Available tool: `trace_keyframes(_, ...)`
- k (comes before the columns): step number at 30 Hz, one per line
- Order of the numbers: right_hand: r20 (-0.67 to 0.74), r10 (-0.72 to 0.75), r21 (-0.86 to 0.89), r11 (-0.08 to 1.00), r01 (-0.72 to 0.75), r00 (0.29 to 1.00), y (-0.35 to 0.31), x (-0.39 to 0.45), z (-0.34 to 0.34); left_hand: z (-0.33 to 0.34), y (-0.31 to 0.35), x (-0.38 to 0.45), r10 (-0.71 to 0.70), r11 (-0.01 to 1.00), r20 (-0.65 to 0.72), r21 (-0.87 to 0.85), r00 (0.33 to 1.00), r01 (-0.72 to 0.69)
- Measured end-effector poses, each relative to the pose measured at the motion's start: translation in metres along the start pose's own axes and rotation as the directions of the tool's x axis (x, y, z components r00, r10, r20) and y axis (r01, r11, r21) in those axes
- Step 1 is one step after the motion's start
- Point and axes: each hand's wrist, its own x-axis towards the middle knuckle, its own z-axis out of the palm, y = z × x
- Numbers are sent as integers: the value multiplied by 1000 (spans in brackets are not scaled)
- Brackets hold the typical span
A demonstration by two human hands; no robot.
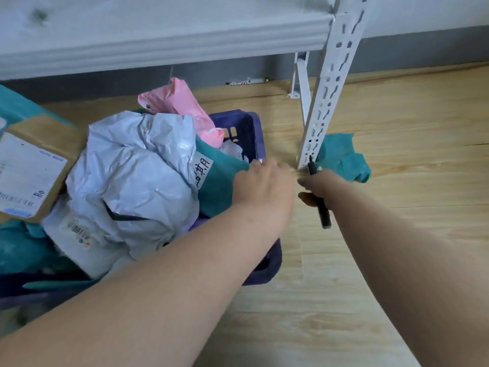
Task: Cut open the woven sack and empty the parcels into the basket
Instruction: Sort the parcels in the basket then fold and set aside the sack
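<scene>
A dark blue plastic basket (251, 133) stands on the floor, piled with parcels: a grey plastic mailer (132, 176), a pink mailer (182, 104) behind it and a cardboard box (34, 168) at the left. Teal woven sack fabric (222, 176) lies among the parcels, and more of it (344, 160) sits behind the shelf post. My left hand (262, 184) rests on the teal fabric at the basket's right rim; its grip is hidden. My right hand (320, 186) is closed around a thin black cutter (321, 205), just right of the basket.
A white slotted metal shelf post (328, 96) stands right beyond my hands, with a white shelf board (158, 35) above. A light wooden floor (383, 247) stretches to the right and near side. A grey wall base runs along the back.
</scene>
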Motion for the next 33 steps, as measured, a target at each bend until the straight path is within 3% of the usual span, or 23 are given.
trace_keyframes(2,-73,11,-114,993,-19,997,21,23,-12,11,15,14,-8,988,69,155,998,-3)
trace_keyframes(5,-153,-84,-495,869,-2,985,46,58,-29,31,25,34,-79,930,167,368,983,12)
trace_keyframes(9,-150,-148,-705,709,-1,978,49,76,-37,47,29,42,-142,943,155,320,978,86)
trace_keyframes(15,-215,-162,-718,695,-43,963,24,98,-30,50,29,43,-122,945,152,318,981,68)
trace_keyframes(20,-216,-80,-680,728,-91,973,18,112,-36,49,29,43,-92,941,141,337,986,39)
trace_keyframes(23,-248,-247,-783,620,-44,937,27,108,-39,50,29,41,-77,932,130,361,989,25)
trace_keyframes(25,-284,-281,-776,629,-48,917,35,102,-43,50,29,41,-74,931,122,364,990,25)
trace_keyframes(30,-327,-179,-736,664,-132,928,70,83,-42,51,27,38,-54,952,125,307,991,13)
trace_keyframes(33,-326,-116,-689,709,-152,938,98,69,-38,50,21,35,-6,982,66,188,998,-6)
